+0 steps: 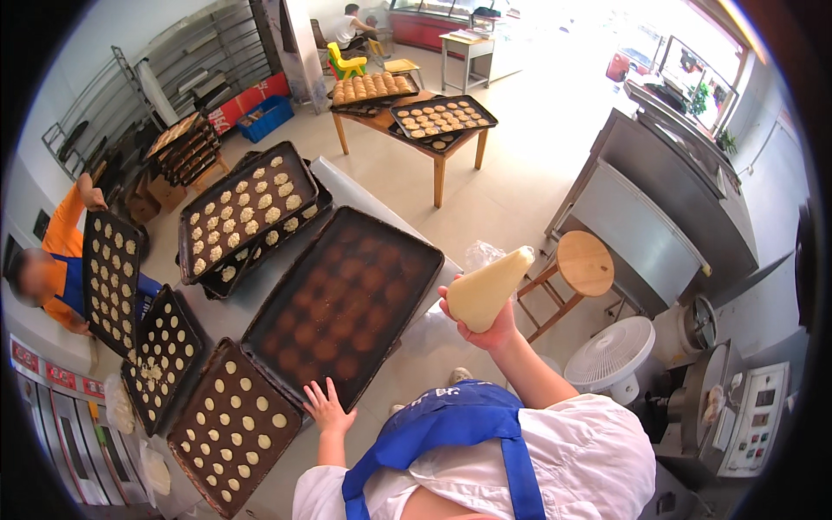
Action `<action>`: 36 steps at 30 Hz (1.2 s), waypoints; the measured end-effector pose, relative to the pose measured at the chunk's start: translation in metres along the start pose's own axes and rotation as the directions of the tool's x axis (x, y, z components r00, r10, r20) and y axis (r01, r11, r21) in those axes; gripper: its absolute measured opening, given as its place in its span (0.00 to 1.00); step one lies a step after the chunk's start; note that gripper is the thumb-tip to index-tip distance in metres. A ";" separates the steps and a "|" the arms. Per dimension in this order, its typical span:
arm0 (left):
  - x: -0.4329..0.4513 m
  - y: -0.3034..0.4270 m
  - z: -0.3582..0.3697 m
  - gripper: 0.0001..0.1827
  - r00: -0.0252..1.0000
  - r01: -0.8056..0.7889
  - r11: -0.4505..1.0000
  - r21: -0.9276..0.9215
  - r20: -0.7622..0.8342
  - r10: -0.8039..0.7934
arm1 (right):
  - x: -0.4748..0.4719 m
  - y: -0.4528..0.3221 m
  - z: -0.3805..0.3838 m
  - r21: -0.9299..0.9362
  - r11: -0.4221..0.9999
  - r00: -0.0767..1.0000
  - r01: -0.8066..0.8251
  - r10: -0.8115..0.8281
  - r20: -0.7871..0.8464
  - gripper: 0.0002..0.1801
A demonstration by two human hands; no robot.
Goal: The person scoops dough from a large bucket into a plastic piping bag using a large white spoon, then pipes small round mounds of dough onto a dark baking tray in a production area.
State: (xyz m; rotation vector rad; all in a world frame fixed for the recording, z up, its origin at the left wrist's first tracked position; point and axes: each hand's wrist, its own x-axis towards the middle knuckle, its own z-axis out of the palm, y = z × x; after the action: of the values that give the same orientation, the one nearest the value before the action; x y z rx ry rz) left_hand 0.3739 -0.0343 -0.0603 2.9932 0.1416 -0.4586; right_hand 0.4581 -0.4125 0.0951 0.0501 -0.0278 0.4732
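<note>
My right hand (pixel 484 333) is raised, its fingers wrapped around a full piping bag (pixel 484 292) of pale batter. The bag's narrow end points up and to the right. My left hand (pixel 329 408) has its fingers spread at the near corner of a dark baking tray (pixel 312 260), seeming to touch its rim and holding nothing. That tray carries only round brown marks. To its left lies a second baking tray (pixel 244 416) with rows of piped pale batter rounds. Another tray (pixel 166 331) beyond it bears rounds and, in one area, scattered crumbly bits.
Stacked trays of rough dough mounds (pixel 244 205) lie on the metal table (pixel 338 175). A co-worker (pixel 62 266) in orange sleeves tilts a loaded tray (pixel 110 279) at left. A wooden stool (pixel 585 263) and a white fan (pixel 611 354) stand right. A wooden table (pixel 439 162) holds baked goods.
</note>
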 end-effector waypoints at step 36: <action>0.011 0.134 0.053 0.36 0.835 0.423 0.789 -0.445 -0.145 -0.530 | -0.030 -0.217 -0.046 -0.018 0.995 0.993 -0.100 0.101 0.069 0.27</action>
State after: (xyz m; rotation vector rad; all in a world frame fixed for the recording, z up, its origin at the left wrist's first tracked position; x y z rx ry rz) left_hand 0.3838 -0.1730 -0.1014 2.5647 0.9263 -0.0435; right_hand 0.5308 -0.6167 0.0392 0.0508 -0.1027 0.5714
